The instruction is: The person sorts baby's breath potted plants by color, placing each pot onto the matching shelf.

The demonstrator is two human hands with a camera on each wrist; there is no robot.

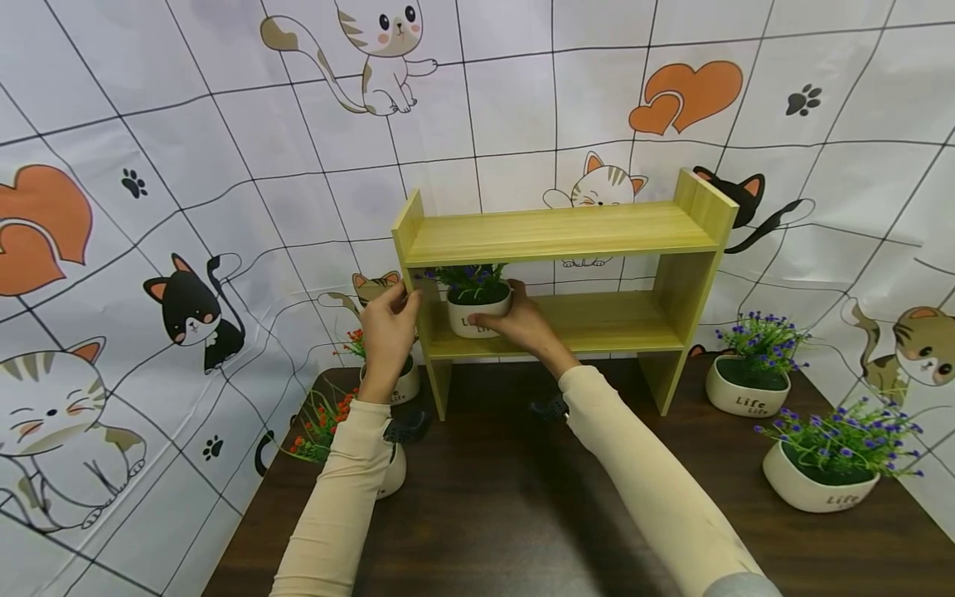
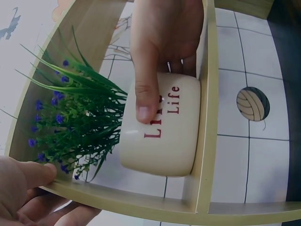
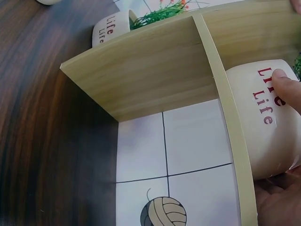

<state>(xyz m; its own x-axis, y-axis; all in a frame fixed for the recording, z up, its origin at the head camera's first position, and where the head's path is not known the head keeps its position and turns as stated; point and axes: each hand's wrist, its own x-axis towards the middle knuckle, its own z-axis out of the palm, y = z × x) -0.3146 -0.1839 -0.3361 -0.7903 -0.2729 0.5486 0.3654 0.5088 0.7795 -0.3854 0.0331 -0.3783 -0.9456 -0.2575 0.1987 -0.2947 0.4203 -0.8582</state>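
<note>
My right hand (image 1: pixel 525 323) grips a cream oval flowerpot (image 2: pixel 181 136) with "Life" lettering, its thumb across the front and fingers behind. Purple flowers and green blades (image 2: pixel 89 108) grow from this pot. It stands upright at the left end of the lower board of a light wooden shelf (image 1: pixel 559 232). My left hand (image 1: pixel 388 332) pinches the front edge of the shelf's left side panel, thumb inside and fingers outside in the left wrist view. In the right wrist view, the same flowerpot (image 3: pixel 268 136) sits against the shelf board, and only part of my right hand shows.
Two cream pots with purple flowers stand right of the shelf, a rear pot (image 1: pixel 746 394) and a front pot (image 1: pixel 821 489). Left of it stand pots with orange-red flowers (image 1: pixel 321 431), partly hidden by my left arm. The dark wooden table (image 1: pixel 507 497) meets a cat-patterned wall covering (image 1: pixel 298 199).
</note>
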